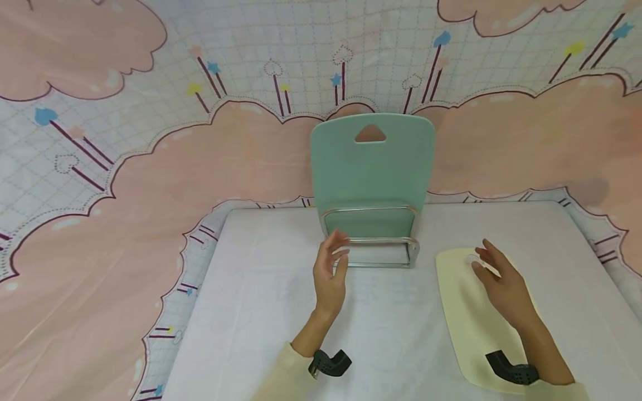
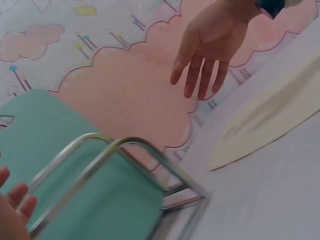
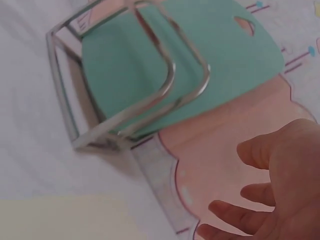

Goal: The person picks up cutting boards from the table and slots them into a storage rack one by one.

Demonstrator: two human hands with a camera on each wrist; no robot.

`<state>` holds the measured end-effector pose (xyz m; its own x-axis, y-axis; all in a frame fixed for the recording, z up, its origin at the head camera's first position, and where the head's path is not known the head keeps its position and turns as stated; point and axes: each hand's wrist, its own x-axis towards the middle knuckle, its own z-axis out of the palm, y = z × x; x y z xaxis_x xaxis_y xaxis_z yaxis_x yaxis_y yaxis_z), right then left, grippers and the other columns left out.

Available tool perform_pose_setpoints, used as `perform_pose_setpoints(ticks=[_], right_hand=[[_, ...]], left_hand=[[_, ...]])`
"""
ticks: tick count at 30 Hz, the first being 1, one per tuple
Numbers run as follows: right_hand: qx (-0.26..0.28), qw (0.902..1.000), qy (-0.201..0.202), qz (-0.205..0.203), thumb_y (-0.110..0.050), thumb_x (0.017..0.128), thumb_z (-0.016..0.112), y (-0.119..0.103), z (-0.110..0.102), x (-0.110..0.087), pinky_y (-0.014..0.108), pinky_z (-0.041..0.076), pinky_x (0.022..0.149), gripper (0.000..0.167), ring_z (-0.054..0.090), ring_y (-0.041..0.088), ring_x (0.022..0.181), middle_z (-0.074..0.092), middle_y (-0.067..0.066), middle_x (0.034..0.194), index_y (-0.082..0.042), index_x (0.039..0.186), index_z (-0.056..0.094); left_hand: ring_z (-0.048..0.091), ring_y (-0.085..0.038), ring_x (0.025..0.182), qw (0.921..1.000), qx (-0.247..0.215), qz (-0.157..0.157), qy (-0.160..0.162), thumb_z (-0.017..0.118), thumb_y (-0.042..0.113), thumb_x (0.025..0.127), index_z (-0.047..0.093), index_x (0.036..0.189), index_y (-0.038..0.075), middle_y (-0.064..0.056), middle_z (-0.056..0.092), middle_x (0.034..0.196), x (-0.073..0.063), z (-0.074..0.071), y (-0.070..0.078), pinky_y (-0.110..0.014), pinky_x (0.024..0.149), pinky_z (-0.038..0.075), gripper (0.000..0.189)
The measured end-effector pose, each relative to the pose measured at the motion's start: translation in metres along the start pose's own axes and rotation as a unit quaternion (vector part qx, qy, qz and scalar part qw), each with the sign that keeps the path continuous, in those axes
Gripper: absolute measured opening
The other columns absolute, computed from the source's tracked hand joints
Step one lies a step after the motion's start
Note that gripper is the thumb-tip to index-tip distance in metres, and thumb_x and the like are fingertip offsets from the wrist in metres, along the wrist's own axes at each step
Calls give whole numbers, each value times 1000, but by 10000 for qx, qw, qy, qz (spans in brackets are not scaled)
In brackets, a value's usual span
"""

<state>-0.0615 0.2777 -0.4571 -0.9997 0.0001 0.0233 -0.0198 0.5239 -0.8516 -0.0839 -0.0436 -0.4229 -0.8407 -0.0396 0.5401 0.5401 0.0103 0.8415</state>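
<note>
metal rack [image 1: 381, 240] seemingly props green board [image 1: 373, 172] upright near far edge of surface [image 1: 256, 289]; left hand [image 1: 331, 281], right hand [image 1: 507, 292] relaxed, empty

The green board [image 1: 373, 172] looks like smooth, matt plastic; at its six o'clock the rack [image 1: 378, 240] is smooth, glossy metal tubing. At the rack's four o'clock, the yellow board [image 1: 476, 317] looks smooth and matt. The white cover [image 1: 391, 323] and, at twelve o'clock, the printed backdrop [image 1: 271, 150] look like lightly creased, matt cloth.

Two boards — one green board [image 1: 372, 170], one pale-yellow board [image 1: 476, 328] — one metal rack [image 1: 381, 240], two black wrist mounts [image 1: 330, 363] [image 1: 509, 368], one worktop [image 1: 261, 289].
</note>
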Motion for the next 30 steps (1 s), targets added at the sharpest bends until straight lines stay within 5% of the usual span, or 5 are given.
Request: perform_pose_setpoints(ticks=[4, 8, 12, 16, 30], right_hand=[[-164, 9997, 92, 171, -32, 102, 44, 20, 0, -15, -1, 29, 79, 62, 35, 22, 135, 37, 25, 144, -13, 154, 17], [-268, 9988, 218, 352, -34, 103, 43, 34, 2, -26, 2, 30, 77, 60, 37, 3, 127, 40, 26, 142, -9, 152, 22], [-338, 9978, 305, 487, -35, 103, 42, 44, 1, -33, 5, 31, 75, 59, 38, 4, 127, 42, 25, 141, -6, 151, 26], [-513, 9957, 307, 709, -36, 102, 43, 56, -4, -40, 5, 33, 72, 59, 37, -8, 118, 44, 25, 140, -4, 149, 29], [-1073, 9832, 373, 1431, -37, 101, 42, 90, -31, -54, 29, 39, 73, 61, 48, 42, 115, 48, 24, 136, 3, 146, 30]], left_hand=[[52, -50, 104, 9969, -57, -698, -346, 43, -18, 90, 43, 131, -15, -35, 52, 117, -20, 11, -11, -43, 85, 49, 40], [58, -43, 99, 9859, 292, -1479, -731, 48, -12, 92, 46, 132, -8, -28, 58, 112, -45, 23, -39, -37, 84, 50, 40], [62, -30, 97, 9767, 454, -1921, -842, 51, -6, 93, 50, 130, -2, -17, 62, 108, -67, 35, -65, -33, 83, 50, 38], [62, -23, 97, 9664, 254, -2356, -992, 52, -3, 92, 52, 129, -1, -13, 63, 108, -80, 46, -75, -29, 85, 49, 36], [65, -18, 83, 9308, -25, -3361, -1435, 54, -4, 90, 51, 126, -7, -10, 63, 100, -89, 72, -82, -25, 71, 53, 36]])
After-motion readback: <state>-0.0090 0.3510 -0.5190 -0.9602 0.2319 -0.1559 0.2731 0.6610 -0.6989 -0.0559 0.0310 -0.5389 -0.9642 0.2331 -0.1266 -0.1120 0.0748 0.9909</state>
